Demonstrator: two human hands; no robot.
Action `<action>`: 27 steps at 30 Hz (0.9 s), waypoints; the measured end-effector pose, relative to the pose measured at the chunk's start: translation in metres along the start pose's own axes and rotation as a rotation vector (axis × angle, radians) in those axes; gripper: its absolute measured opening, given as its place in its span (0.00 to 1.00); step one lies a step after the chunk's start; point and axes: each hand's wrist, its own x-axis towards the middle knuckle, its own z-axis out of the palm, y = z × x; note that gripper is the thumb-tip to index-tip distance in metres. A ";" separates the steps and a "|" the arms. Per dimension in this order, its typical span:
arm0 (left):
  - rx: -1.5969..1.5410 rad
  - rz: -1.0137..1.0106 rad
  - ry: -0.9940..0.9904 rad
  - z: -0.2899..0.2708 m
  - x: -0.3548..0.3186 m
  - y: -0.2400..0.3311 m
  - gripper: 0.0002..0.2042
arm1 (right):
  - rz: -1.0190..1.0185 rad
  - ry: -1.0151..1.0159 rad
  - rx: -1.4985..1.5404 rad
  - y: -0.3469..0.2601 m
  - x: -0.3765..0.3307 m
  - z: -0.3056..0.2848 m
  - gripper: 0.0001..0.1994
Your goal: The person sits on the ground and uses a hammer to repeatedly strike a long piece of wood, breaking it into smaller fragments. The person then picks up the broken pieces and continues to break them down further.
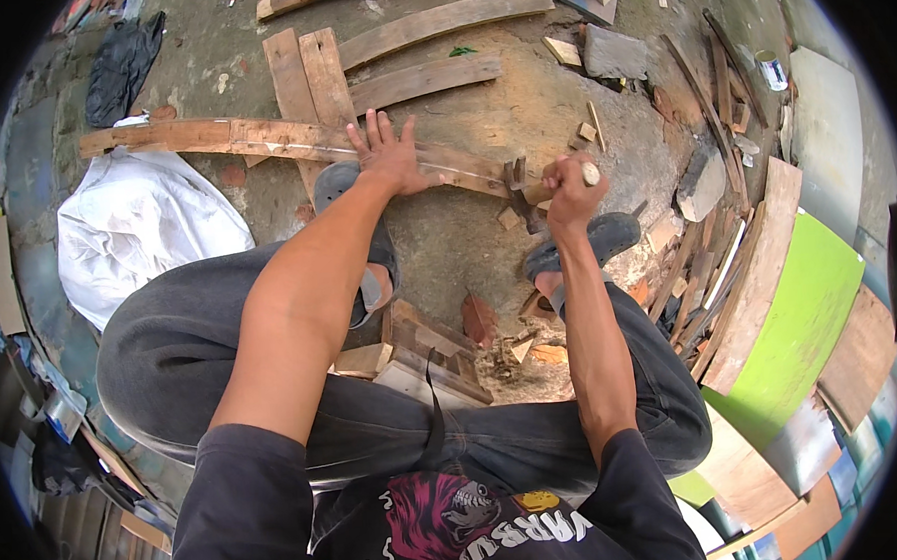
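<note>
Black printed cloth T-shirt nearest; beyond, long weathered brown wooden board, pale-streaked, laid over rough brown planks, best kept pinned beneath flat-spread, ungrasping left hand, fingers well clear of dark-headed, wooden-handled hammer-like tool in tightly curled right hand.

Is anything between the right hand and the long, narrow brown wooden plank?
Yes: the dark metal-headed, wooden-handled tool, held in the right hand, lies between that hand and the right end of the long, narrow brown wooden plank. Whether tool and plank touch, I cannot tell.
</note>
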 end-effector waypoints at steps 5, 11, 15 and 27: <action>0.016 -0.004 -0.003 0.001 0.000 -0.001 0.59 | 0.172 0.145 -0.103 -0.018 0.007 0.011 0.11; 0.006 0.010 0.034 0.002 -0.002 -0.001 0.59 | 0.264 0.282 -0.055 -0.013 0.014 0.015 0.11; 0.002 0.010 0.020 0.001 -0.001 0.000 0.58 | 0.313 0.426 -0.060 -0.008 0.032 0.030 0.11; -0.028 0.015 0.018 0.000 0.001 -0.003 0.56 | 0.108 0.562 0.153 -0.003 0.029 0.022 0.11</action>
